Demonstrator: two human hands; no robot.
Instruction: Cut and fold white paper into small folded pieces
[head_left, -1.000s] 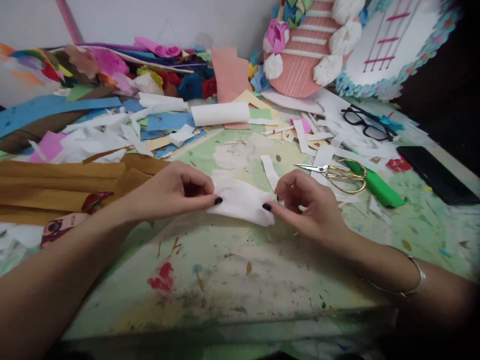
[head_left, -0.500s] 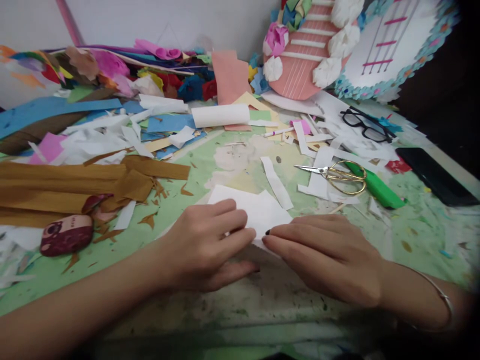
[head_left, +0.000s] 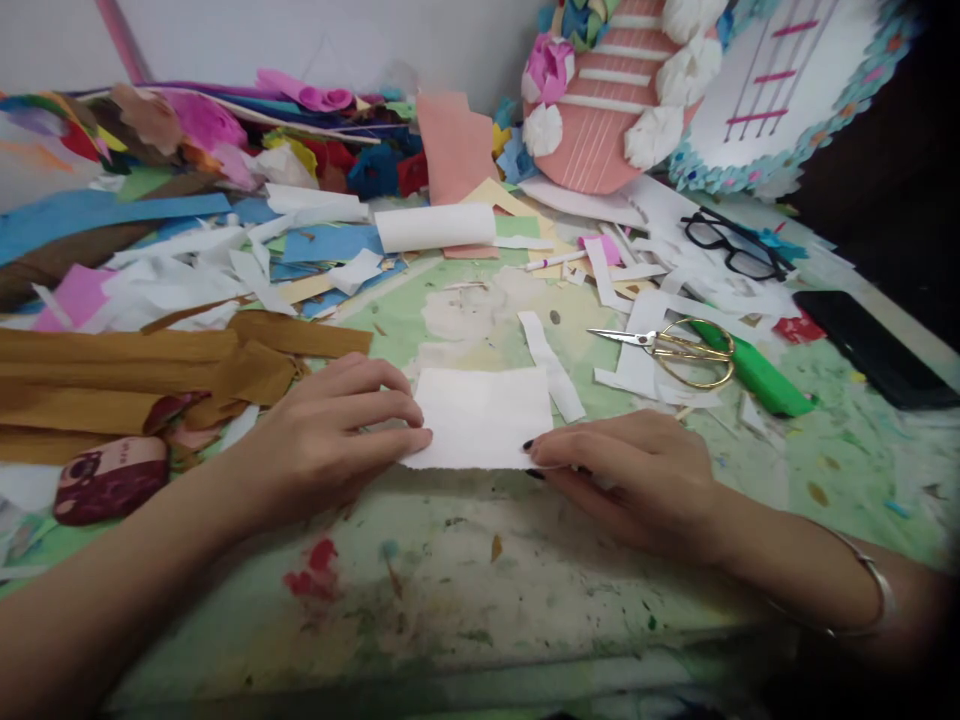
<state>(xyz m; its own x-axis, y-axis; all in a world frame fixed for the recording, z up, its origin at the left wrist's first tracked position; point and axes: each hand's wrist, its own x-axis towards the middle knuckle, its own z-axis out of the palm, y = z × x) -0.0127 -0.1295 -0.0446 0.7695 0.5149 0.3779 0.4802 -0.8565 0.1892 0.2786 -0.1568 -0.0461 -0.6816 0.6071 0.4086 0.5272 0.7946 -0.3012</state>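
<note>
A small sheet of white paper (head_left: 484, 415) lies spread between my hands near the front of the table. My right hand (head_left: 637, 480) pinches its lower right corner between thumb and fingers. At the opposite side, the fingertips of my left hand (head_left: 322, 430) close on the lower left edge; the thumb is hidden under the hand. The paper looks flat, with a slightly rough front edge. Just beyond its right side is a narrow white paper strip (head_left: 551, 365). Gold-handled scissors (head_left: 667, 350) rest farther right, apart from both hands.
Brown crepe paper (head_left: 112, 370) and a dark red rounded case (head_left: 112, 480) lie on the left. A white paper roll (head_left: 435, 228) and scraps are behind. A green utility knife (head_left: 757, 375), black glasses (head_left: 735, 250) and a phone (head_left: 874, 345) are right. Paper-flower decorations (head_left: 600, 110) stand at the back.
My hands have moved apart, the left one going left, and the white paper between them now shows as a flat sheet. The view has shifted slightly.
</note>
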